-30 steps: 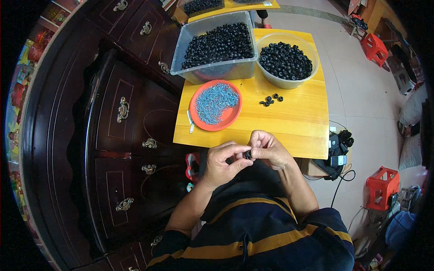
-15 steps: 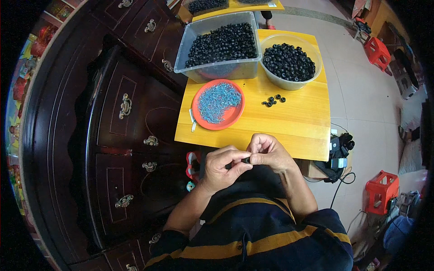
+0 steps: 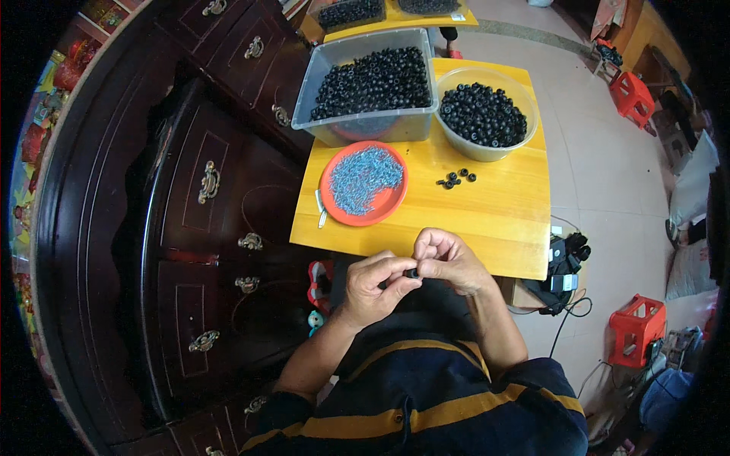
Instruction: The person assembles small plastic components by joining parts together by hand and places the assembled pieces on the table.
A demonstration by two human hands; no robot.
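Observation:
Just off the near edge of the yellow table (image 3: 487,235), my two hands meet over my lap. Thumb and fingers of my left hand (image 3: 374,285) pinch a small round black plastic part (image 3: 411,273). My right hand (image 3: 450,262) closes its thumb and forefinger at the same part, touching its right side; anything thin between those fingertips is too small to make out. Beyond the hands, a red plate (image 3: 391,199) bears a heap of small silvery-blue metal pins (image 3: 361,176). Several loose black parts (image 3: 454,179) lie on the tabletop to the right of the plate.
A clear rectangular bin (image 3: 365,125) and a round translucent tub (image 3: 487,152), both filled with black parts, stand at the table's far side. A dark wooden cabinet (image 3: 205,251) rises at the left. Red stools (image 3: 636,330) and a cable (image 3: 566,319) are on the floor at right.
The view has shifted slightly, so the table and containers sit a little lower. Both hands keep their pinch on the black part, with hardly any movement.

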